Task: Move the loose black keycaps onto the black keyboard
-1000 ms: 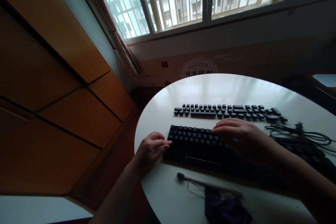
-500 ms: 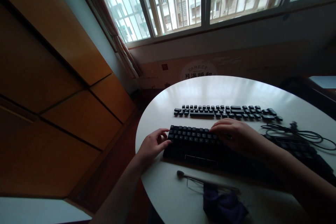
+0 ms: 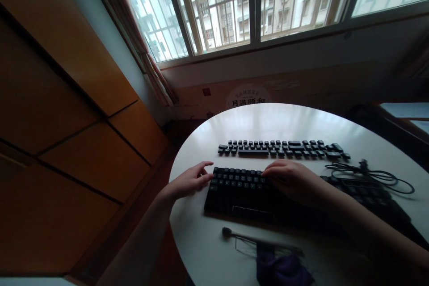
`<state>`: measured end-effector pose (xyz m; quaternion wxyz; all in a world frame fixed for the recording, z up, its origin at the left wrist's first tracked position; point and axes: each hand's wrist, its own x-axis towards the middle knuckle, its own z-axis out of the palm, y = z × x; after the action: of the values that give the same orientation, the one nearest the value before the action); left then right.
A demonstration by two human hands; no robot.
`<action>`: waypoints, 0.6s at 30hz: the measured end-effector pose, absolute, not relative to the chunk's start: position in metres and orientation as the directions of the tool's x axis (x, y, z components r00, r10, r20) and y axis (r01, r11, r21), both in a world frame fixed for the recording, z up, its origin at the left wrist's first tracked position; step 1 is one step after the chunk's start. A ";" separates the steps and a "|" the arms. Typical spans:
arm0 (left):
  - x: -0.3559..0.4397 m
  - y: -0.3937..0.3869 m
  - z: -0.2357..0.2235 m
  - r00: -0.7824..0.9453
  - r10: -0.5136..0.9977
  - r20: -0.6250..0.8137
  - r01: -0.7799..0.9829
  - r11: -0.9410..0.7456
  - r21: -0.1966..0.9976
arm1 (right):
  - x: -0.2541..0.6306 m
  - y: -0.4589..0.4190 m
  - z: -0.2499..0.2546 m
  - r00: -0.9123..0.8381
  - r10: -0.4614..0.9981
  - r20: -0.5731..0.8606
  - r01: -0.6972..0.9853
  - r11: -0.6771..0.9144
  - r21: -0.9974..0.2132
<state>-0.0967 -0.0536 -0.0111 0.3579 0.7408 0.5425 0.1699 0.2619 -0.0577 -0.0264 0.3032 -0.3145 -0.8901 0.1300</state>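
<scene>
A black keyboard (image 3: 234, 194) lies on a round white table, with keycaps on its upper rows and a bare dark part nearer me. My left hand (image 3: 191, 179) is at its left end, fingers apart, with the thumb tip at the edge. Over the upper rows, my right hand (image 3: 288, 176) bends down with its fingers together at the right end of the lettered keys. Its fingertips and whatever is between them are hidden. Behind the keyboard, loose black keycaps (image 3: 253, 153) stand in rows, long ones among them.
A coiled black cable (image 3: 372, 172) rests at the right. Nearer me are a brush (image 3: 227, 232), a thin wire tool (image 3: 236, 245) and a purple cloth (image 3: 281, 268). The white table (image 3: 197, 143) has a curved edge. Wooden cabinets (image 3: 67, 143) stand left, a window behind.
The view has shifted, so the table sits a little lower and further left. My left forefinger has straightened and lifted off the keyboard's edge. My right hand stays at the keys.
</scene>
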 end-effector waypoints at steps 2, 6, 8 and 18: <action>-0.093 -0.037 -0.003 0.241 0.970 -0.043 0.729 -0.152 0.667 | 0.261 -0.058 -0.026 -0.614 0.647 0.452 0.481 0.761 -0.436; -0.073 0.015 0.015 0.166 0.964 0.209 0.817 -0.253 0.518 | 0.260 -0.057 -0.026 -0.614 0.664 0.426 0.488 0.744 -0.457; -0.060 0.044 0.019 0.249 0.941 0.230 0.798 -0.333 0.502 | 0.260 -0.057 -0.026 -0.618 0.667 0.415 0.487 0.740 -0.464; -0.048 0.088 -0.021 0.321 0.927 0.195 0.805 -0.376 0.460 | 0.274 -0.056 -0.013 -0.610 0.698 0.374 0.508 0.707 -0.491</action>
<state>-0.0476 0.0883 -0.0206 0.1408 0.8005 0.5407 0.2167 0.2744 -0.0556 -0.0133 0.2784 -0.3425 -0.8810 0.1706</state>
